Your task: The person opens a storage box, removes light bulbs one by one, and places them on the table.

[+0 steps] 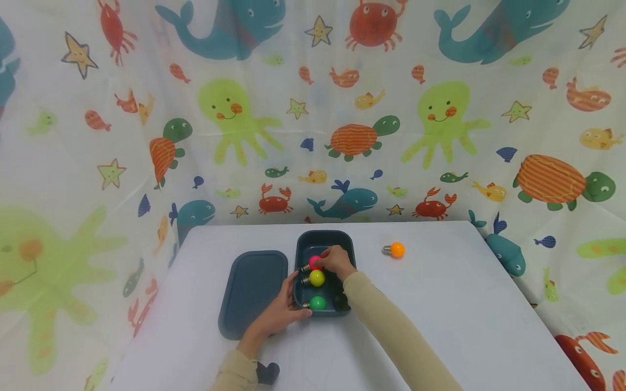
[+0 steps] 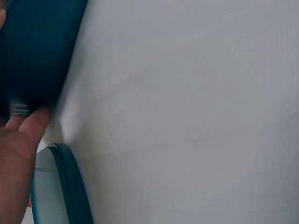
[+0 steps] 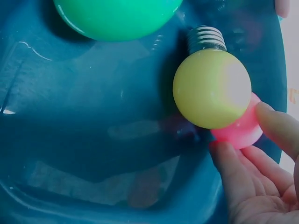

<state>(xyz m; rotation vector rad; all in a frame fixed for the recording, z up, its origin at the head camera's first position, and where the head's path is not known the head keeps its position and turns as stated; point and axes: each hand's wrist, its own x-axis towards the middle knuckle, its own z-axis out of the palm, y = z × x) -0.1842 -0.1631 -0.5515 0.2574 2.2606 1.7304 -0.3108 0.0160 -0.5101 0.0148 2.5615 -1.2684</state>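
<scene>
A dark teal plastic container (image 1: 320, 238) stands on the table with coloured light bulbs in it. My right hand (image 1: 337, 260) reaches into it and pinches a pink light bulb (image 3: 243, 133) between thumb and fingers. In the right wrist view a yellow light bulb (image 3: 212, 88) partly covers the pink one. Nearer the front wall lies a green light bulb (image 1: 318, 303). My left hand (image 1: 281, 312) holds the container by its front left corner, thumb at the front and fingers along the left side. The left wrist view shows fingers (image 2: 35, 126) against its outer wall.
Left of the container lies its flat dark lid (image 1: 254, 293). An orange light bulb (image 1: 397, 250) rests on the white table (image 1: 440, 304) to the right. Behind the table hangs a curtain (image 1: 303, 146) printed with sea animals.
</scene>
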